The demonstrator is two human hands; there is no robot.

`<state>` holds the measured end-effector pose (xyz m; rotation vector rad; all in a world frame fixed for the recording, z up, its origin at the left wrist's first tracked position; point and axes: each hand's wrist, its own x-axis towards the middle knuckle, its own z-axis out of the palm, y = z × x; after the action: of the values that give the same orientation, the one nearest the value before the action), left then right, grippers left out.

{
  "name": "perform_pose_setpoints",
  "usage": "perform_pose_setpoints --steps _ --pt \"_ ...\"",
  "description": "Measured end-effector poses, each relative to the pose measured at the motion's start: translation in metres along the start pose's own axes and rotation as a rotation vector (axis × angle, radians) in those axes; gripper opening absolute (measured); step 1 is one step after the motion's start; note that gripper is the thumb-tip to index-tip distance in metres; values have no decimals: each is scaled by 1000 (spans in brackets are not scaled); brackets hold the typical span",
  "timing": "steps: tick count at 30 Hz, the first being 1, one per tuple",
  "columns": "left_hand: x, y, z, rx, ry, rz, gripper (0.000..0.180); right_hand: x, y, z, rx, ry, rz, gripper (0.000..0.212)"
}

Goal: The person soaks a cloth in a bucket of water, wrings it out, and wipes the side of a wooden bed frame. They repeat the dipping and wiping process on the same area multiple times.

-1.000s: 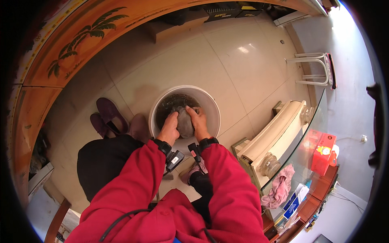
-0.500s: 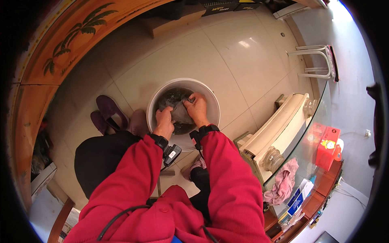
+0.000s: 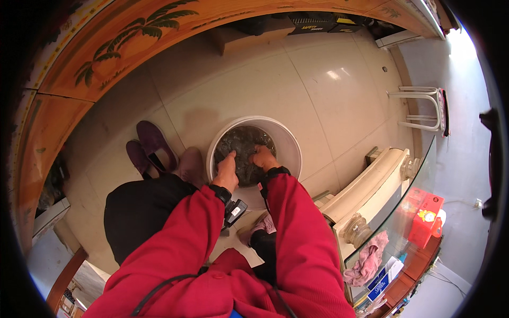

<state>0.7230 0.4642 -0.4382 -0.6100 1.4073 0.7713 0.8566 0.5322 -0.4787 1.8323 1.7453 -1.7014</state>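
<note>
Hands [image 3: 227,172] [image 3: 263,157] dip into a bucket [image 3: 289,147] of murky water [image 3: 238,139]; their hold I cannot tell.

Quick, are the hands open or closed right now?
Left hand: inside the bucket; open or closed, can't tell.
Right hand: in there too; can't tell either.

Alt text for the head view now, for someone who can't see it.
A person's left hand and right hand reach into a white bucket of dark water on a tiled floor. Purple shoes lie left of the bucket, a pink cloth at lower right.
</note>
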Motion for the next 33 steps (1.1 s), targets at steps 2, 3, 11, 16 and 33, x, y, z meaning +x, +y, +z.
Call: perform_pose_setpoints --steps 2,3,11,16,33 --pt "-7 5 2 9 -69 -73 72 -20 -24 -19 251 -136 -40 40" --pt "-11 8 3 3 -139 -68 73 -35 -38 -27 167 -150 -103 38" --pt "-32 -1 -3 -234 -668 148 35 -142 -81 -30 -412 86 -573 34" --pt "-8 -7 0 -278 -725 161 32 -142 -67 14 -33 496 -390 39" --pt "8 -16 10 -296 -597 109 26 -116 -52 14 833 283 -121 44"
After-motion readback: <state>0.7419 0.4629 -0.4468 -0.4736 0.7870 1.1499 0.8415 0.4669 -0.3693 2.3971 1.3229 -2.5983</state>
